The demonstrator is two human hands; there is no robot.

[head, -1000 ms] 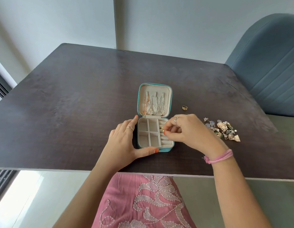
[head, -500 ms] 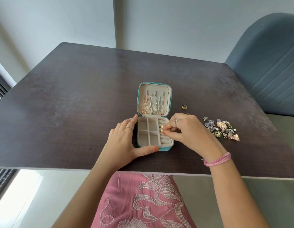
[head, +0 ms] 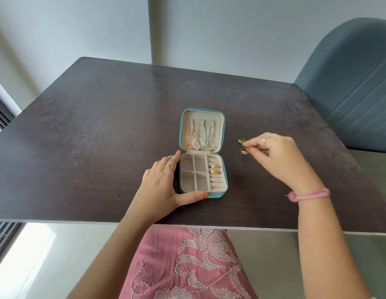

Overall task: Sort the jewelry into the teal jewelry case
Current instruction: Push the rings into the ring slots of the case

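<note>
Sorting rings into the teal case (head: pixel 224 145): two stowed, two loose on the counter (head: pixel 90 134)

Case lies open and flat near the counter's front edge, lid laid back with chains (head: pixel 201 137) hung inside it; four square pockets in the base show nothing in them; two gold rings (head: pixel 215 168) sit in the padded roll slots on its right side. Left hand (head: pixel 164 184), fingers straight along the case's left wall and thumb across its front, braces it, likely so the light box does not slide while filled. Right hand (head: pixel 280 156), well apart from the case, reaches to the nearer loose ring (head: pixel 244 151), fingertips curled and closing at it; whether the grip has it yet cannot be told. Second loose ring (head: pixel 241 140) lies just beyond
</note>
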